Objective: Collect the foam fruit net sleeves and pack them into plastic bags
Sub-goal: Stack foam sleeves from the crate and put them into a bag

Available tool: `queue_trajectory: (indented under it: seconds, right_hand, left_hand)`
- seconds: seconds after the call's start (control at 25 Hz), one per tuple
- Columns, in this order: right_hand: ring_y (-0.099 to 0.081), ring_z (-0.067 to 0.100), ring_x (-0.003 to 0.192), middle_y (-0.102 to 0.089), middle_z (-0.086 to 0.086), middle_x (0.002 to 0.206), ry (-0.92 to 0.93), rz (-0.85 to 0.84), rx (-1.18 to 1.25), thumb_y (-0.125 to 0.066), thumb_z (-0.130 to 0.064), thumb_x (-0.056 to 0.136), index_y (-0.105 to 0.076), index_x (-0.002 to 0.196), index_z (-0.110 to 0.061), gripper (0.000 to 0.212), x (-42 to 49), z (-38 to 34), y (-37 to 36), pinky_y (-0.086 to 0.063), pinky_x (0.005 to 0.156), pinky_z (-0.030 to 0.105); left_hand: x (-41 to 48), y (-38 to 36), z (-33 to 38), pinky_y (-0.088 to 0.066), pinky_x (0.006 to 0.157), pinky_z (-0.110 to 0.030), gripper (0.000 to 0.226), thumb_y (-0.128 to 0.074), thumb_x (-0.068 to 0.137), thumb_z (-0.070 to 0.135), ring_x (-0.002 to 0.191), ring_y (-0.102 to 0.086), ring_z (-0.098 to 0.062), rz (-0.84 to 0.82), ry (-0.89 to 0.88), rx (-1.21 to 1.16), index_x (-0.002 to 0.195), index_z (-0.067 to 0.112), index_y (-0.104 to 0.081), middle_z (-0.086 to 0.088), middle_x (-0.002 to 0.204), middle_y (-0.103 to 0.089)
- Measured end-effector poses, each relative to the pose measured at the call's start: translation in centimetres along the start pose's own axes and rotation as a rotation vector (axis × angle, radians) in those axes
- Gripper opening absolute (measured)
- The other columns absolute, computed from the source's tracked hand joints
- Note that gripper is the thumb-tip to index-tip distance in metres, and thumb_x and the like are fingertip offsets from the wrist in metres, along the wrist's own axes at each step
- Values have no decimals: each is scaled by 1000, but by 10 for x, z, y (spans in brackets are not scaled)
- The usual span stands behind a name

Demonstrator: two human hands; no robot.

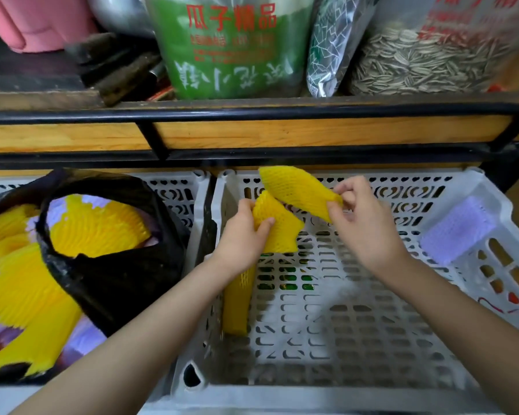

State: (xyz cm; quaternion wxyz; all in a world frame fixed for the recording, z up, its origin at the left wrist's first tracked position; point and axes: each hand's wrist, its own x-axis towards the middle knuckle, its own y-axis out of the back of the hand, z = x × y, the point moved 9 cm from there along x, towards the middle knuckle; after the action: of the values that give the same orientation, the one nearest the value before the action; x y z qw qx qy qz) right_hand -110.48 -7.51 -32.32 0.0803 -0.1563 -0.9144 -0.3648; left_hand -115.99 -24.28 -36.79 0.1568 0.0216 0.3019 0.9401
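Over the right crate (342, 393), my left hand (241, 238) curls its fingers around a yellow sleeve (282, 227). My right hand (364, 227) pinches the end of a second sleeve (294, 187) just beyond it. A purple sleeve (457, 229) lies at the crate's far right. The bag (117, 283), left, holds more sleeves (96, 226).

A yellow foam net sleeve (297, 190) is slanting above the far left of the crate (327, 398), overlapping a second yellow sleeve (277, 232). A lilac sleeve (457, 229) is leaning on the right wall. At left, the black plastic bag (111, 280) is gaping, with stacked yellow sleeves (99, 226) fanning inside.
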Motion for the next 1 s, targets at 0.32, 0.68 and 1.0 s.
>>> queue_trajectory:
  seconds: [0.32, 0.68, 1.0]
  right_hand:
    - [-60, 8, 97, -65, -5, 106, 428, -163, -38, -56, -21, 89, -55, 102, -23, 13, -40, -79, -30, -53, 81, 35]
    - [-53, 5, 88, -58, 1, 113, -317, -529, 150, -56, -19, 93, -49, 125, -11, 34, -40, -10, -138, -42, 70, 13]
    - [-58, 12, 84, -59, -1, 94, -829, -708, 463, -47, -14, 97, -47, 101, -23, 9, -78, 8, -211, -51, 70, 22]
  left_hand:
    - [-38, 38, 29, -52, 86, -32, 40, -51, 93, 44, 94, -62, -10, 117, -85, -415, 119, 14, -43, 3, 100, -60]
    - [-47, 101, 16, -48, 71, -12, 32, -58, 92, 22, 85, -53, 2, 349, -203, -241, 116, 18, -36, 17, 94, -49]
    - [-54, 109, 13, -47, 69, -5, 34, -58, 92, 23, 88, -53, 8, 320, -258, -240, 117, 23, -35, 20, 98, -50]
